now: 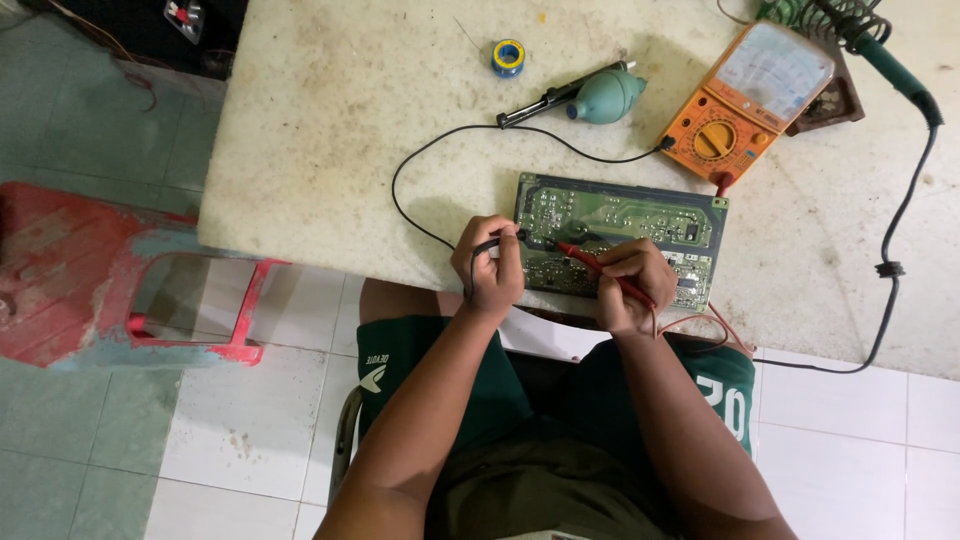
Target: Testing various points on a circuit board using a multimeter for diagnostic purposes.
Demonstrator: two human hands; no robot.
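1. Bare forearms, no sleeves reaching the wrists, no watch or rings visible on left hand [490,268] or right hand [630,285].
2. Dark green fabric shorts [420,375] with white markings: a small logo on the left leg, large white digits on the right leg.
3. Olive-brown cloth shirt [540,490] nearest the camera, plain, slightly creased.

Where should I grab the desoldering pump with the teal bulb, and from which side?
Probably take the desoldering pump by its teal bulb, coming from the table's far edge. The bulb is the widest part, the thin black nozzle points left toward the black lead, and the orange multimeter crowds the right.
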